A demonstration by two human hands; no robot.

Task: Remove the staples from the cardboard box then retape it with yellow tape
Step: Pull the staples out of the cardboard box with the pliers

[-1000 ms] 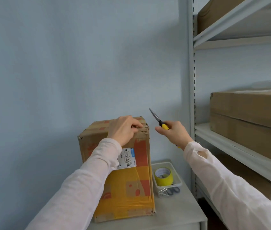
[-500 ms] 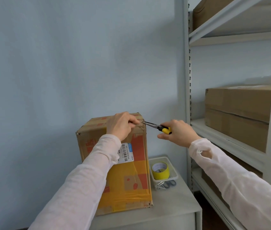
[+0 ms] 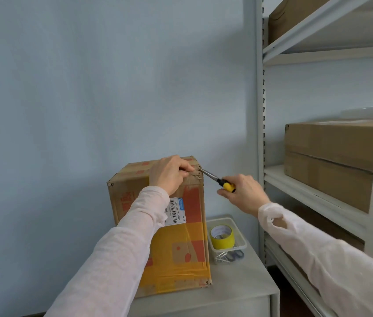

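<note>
A tall cardboard box (image 3: 133, 202) stands on a grey cabinet, its lower front covered in yellow tape and a barcode label on its face. My left hand (image 3: 169, 173) curls over the box's top right edge and holds it there. My right hand (image 3: 242, 193) grips yellow-handled pliers (image 3: 215, 178), whose metal tip touches the torn top right corner of the box just past my left fingers. A roll of yellow tape (image 3: 222, 235) stands in a clear plastic tray (image 3: 240, 242) to the right of the box.
The grey cabinet top (image 3: 238, 284) has bare surface in front of the tray, which also holds scissors (image 3: 234, 255). A grey metal shelf rack (image 3: 261, 110) rises at the right with several closed cardboard boxes (image 3: 329, 161) on its shelves. A pale blue wall stands behind.
My right hand swung the pliers down from pointing up in the air until their tip met the box's top right corner. My left hand stayed on the top edge.
</note>
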